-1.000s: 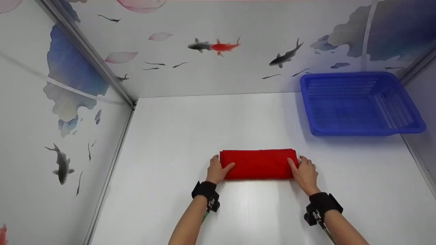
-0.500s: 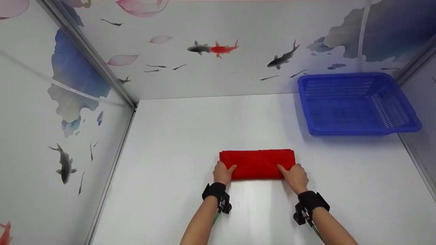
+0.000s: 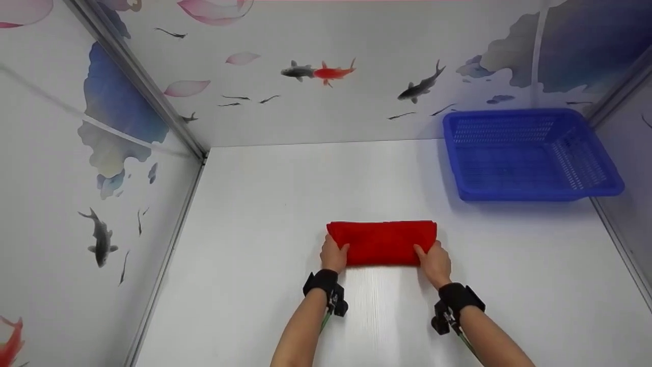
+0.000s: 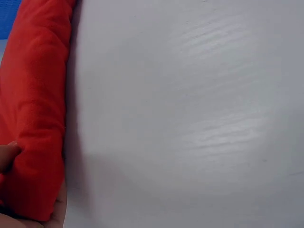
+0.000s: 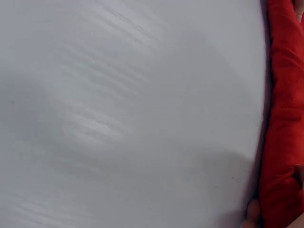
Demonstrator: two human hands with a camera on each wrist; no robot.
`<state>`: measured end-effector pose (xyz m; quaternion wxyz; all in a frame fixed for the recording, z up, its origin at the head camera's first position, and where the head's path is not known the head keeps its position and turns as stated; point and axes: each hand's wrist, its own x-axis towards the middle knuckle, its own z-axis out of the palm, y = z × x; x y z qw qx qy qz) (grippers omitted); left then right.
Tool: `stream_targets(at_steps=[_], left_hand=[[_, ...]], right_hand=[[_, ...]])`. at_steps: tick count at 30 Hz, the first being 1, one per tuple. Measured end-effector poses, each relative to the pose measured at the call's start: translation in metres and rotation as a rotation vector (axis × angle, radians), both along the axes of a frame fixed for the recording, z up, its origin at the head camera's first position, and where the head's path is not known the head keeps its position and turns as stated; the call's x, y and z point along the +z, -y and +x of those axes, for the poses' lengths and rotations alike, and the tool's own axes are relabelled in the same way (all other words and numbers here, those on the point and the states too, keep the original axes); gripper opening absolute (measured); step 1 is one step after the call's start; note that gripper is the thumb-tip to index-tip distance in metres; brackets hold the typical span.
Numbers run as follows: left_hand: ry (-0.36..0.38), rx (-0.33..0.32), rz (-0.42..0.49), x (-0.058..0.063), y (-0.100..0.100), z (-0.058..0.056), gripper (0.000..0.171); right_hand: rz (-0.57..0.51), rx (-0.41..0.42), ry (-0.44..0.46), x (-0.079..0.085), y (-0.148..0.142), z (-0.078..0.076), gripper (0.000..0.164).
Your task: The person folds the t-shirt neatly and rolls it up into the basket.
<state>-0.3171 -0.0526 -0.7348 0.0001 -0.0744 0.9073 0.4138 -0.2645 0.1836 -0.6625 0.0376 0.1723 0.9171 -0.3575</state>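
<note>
A folded red cloth (image 3: 383, 243) lies as a flat rectangle on the white table, in the middle of the head view. My left hand (image 3: 334, 255) grips its left end near the front corner, thumb on top and fingers underneath. At the opposite end my right hand (image 3: 434, 262) holds the front right corner the same way. In the left wrist view the cloth's thick rounded front edge (image 4: 40, 95) runs along the left side, with fingers showing under its corner. The right wrist view shows the cloth (image 5: 285, 118) along the right border, a fingertip below its end.
A blue plastic basket (image 3: 461, 191) with perforated sides stands at the back right of the white table (image 3: 265, 204). Panels painted with fish and petals rise at the back (image 3: 356, 117) and on the left (image 3: 46, 168). Black camera straps circle both wrists.
Both hands have moved inward and closed around the cloth's front corners, the right from beside its end. The cloth stays in nearly the same place. The view has shifted slightly.
</note>
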Motion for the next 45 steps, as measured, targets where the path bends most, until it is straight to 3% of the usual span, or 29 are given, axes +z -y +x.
stream_targets(at_steps=[1, 2, 4, 5, 10, 15, 26, 36, 45], left_hand=[[0.01, 0.006, 0.032, 0.005, -0.002, -0.001, 0.056], [0.042, 0.01, 0.067, 0.028, -0.005, 0.005, 0.053], [0.072, 0.017, 0.093, 0.06, -0.011, 0.013, 0.048], [0.068, 0.019, 0.094, 0.071, -0.015, 0.015, 0.044], [0.024, 0.026, 0.104, 0.102, -0.029, 0.019, 0.038], [-0.05, 0.023, 0.153, 0.122, -0.043, 0.012, 0.035], [-0.147, -0.017, 0.207, 0.171, -0.096, -0.018, 0.035], [-0.166, -0.058, 0.213, 0.202, -0.158, -0.05, 0.035], [-0.136, -0.126, 0.172, 0.211, -0.219, -0.072, 0.034]], right_hand=[[-0.009, 0.004, -0.002, 0.002, -0.003, 0.0, 0.049], [-0.017, 0.008, -0.005, 0.003, -0.006, 0.001, 0.049], [-0.029, 0.013, -0.018, 0.008, -0.011, 0.001, 0.048], [-0.034, 0.013, -0.026, 0.011, -0.014, 0.001, 0.047], [-0.019, 0.02, -0.08, 0.028, -0.029, -0.001, 0.048], [-0.01, 0.007, -0.163, 0.049, -0.047, -0.006, 0.049], [0.038, -0.015, -0.364, 0.096, -0.105, -0.029, 0.042], [0.042, -0.044, -0.358, 0.131, -0.167, -0.057, 0.047], [0.066, -0.05, -0.329, 0.146, -0.232, -0.074, 0.051]])
